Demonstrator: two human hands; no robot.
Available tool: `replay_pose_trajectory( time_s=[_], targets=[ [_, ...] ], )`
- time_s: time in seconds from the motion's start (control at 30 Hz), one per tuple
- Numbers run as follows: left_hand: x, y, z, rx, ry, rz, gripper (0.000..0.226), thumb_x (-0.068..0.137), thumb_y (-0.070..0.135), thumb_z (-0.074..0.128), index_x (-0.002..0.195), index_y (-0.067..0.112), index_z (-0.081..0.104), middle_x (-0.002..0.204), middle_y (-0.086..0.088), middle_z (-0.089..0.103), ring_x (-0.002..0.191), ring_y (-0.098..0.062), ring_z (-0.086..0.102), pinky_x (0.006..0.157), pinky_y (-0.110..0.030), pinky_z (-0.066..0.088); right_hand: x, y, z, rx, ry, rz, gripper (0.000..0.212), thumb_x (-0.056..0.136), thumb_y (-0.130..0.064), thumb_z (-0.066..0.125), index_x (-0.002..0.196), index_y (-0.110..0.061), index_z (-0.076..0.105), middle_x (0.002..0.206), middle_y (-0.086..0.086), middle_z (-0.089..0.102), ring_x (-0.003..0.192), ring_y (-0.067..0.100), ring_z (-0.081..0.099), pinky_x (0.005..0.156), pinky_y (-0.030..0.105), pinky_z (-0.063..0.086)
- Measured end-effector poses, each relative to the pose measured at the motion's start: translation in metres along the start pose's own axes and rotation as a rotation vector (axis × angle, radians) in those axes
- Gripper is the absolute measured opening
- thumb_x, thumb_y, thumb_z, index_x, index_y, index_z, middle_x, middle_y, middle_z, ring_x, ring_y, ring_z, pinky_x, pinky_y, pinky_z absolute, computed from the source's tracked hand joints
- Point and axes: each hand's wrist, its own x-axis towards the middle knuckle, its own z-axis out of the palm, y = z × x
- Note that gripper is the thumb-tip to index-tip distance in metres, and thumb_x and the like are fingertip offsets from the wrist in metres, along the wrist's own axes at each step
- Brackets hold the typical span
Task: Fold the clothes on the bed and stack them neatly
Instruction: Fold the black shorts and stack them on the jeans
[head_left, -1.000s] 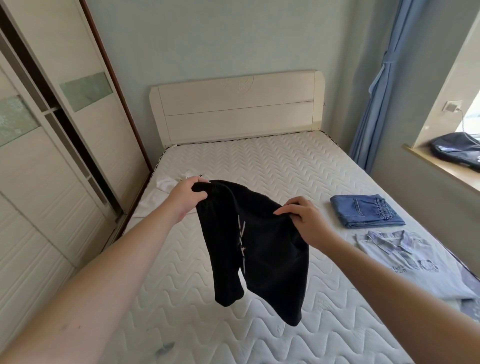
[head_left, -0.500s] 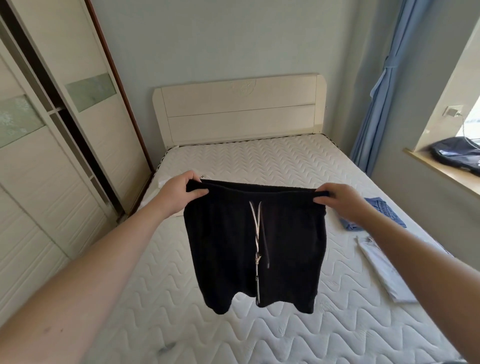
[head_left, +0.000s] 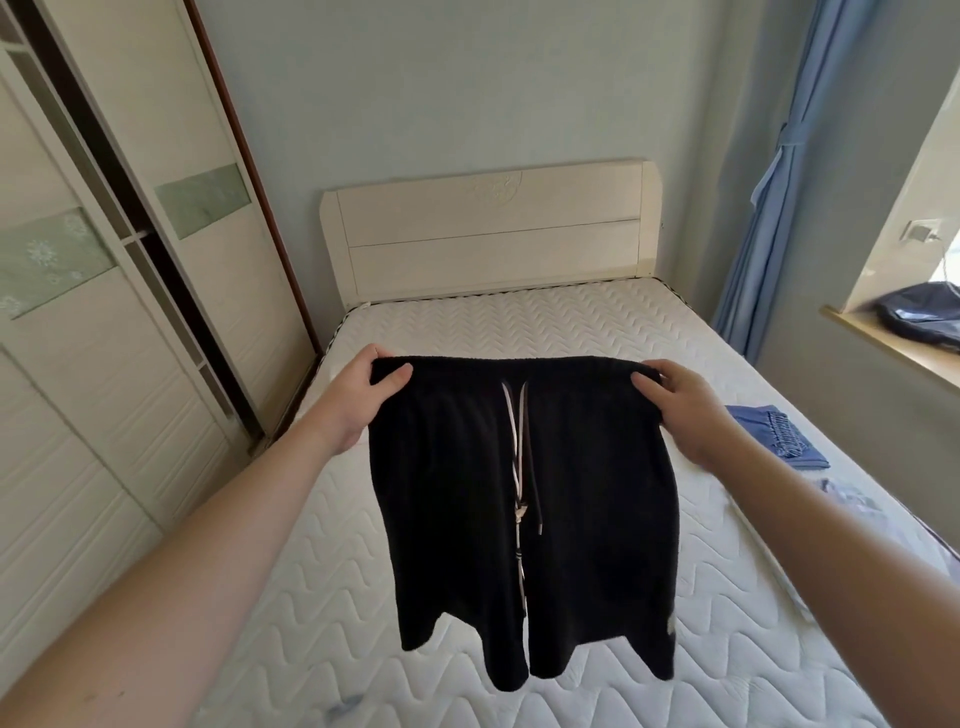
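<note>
I hold the black shorts (head_left: 524, 499) in the air above the bed (head_left: 519, 322), my left hand (head_left: 358, 400) and right hand (head_left: 685, 410) each pinching one end of the waistband. These are not folded yet. Right of the shorts, a light shirt (head_left: 847, 491) lies unfolded; beyond it, blue folded jeans (head_left: 774, 428) already rest.
</note>
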Motion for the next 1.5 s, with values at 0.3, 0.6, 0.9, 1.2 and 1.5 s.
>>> replay_pose_trajectory(
  time_s=[0.3, 0.6, 0.9, 1.2, 1.5],
  targets=[
    [-0.021, 0.022, 0.069, -0.420, 0.241, -0.187, 0.025, 0.089, 0.018, 0.070, 0.107, 0.007, 0.058, 0.099, -0.012, 0.068, 0.085, -0.023, 0.067, 0.073, -0.038, 0.060, -0.035, -0.029, 0.046, 0.421, 0.159, 0.203, 0.011, 0.093, -0.019, 0.064, 0.104, -0.015, 0.065, 0.087, 0.005, 0.073, 0.070, 0.018, 0.072, 0.059, 0.030, 0.059],
    [-0.048, 0.021, 0.130, -0.076, 0.380, 0.115, 0.024, 0.086, 0.038, 0.069, 0.083, 0.023, 0.051, 0.077, 0.004, 0.059, 0.066, -0.005, 0.056, 0.064, -0.025, 0.049, -0.075, -0.047, 0.095, 0.081, 0.080, -0.101, 0.014, 0.093, -0.026, 0.064, 0.106, -0.029, 0.063, 0.104, -0.007, 0.069, 0.085, 0.006, 0.068, 0.062, 0.015, 0.049],
    [-0.043, 0.000, 0.138, -0.198, 0.353, 0.090, 0.016, 0.092, 0.043, 0.063, 0.093, 0.031, 0.052, 0.090, 0.010, 0.065, 0.083, -0.003, 0.064, 0.071, -0.018, 0.051, -0.094, -0.034, 0.110, 0.056, -0.102, -0.134, 0.033, 0.104, -0.019, 0.036, 0.126, -0.029, 0.059, 0.117, -0.016, 0.067, 0.109, 0.000, 0.062, 0.106, 0.033, 0.044],
    [-0.032, -0.012, 0.132, -0.329, 0.082, 0.059, 0.059, 0.063, 0.056, 0.083, 0.106, 0.040, 0.047, 0.107, 0.002, 0.066, 0.094, -0.005, 0.068, 0.082, -0.027, 0.056, -0.087, -0.030, 0.091, 0.275, -0.399, -0.062, 0.037, 0.106, -0.010, 0.029, 0.129, -0.017, 0.056, 0.130, -0.002, 0.064, 0.126, 0.011, 0.055, 0.109, 0.024, 0.039],
    [-0.025, -0.013, 0.104, -0.112, -0.068, 0.198, 0.023, 0.096, 0.038, 0.058, 0.116, 0.042, 0.048, 0.105, 0.017, 0.064, 0.100, -0.002, 0.063, 0.085, -0.021, 0.051, -0.066, 0.000, 0.050, -0.336, -0.105, -0.228, 0.061, 0.090, -0.034, 0.067, 0.138, -0.054, 0.035, 0.145, -0.015, 0.034, 0.128, 0.002, 0.041, 0.102, 0.025, 0.039]
  ],
)
